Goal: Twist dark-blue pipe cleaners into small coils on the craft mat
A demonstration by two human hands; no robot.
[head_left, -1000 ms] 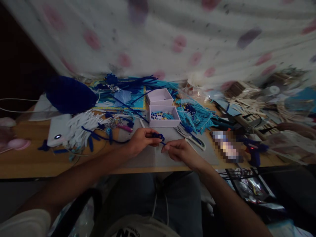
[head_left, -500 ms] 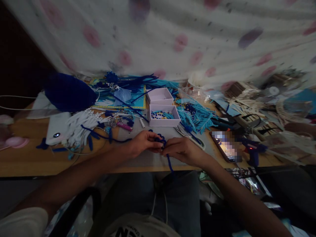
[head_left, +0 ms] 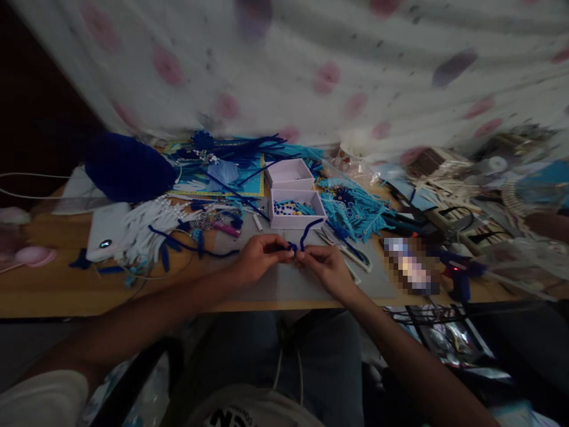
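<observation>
Now the blue stem (head_left: 304, 233) has swung upward.

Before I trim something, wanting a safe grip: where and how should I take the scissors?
Grip the scissors by their pale handle loops, probably from the right: the loops face near right, the blades point away left, and the right hand partly covers the near side.
</observation>
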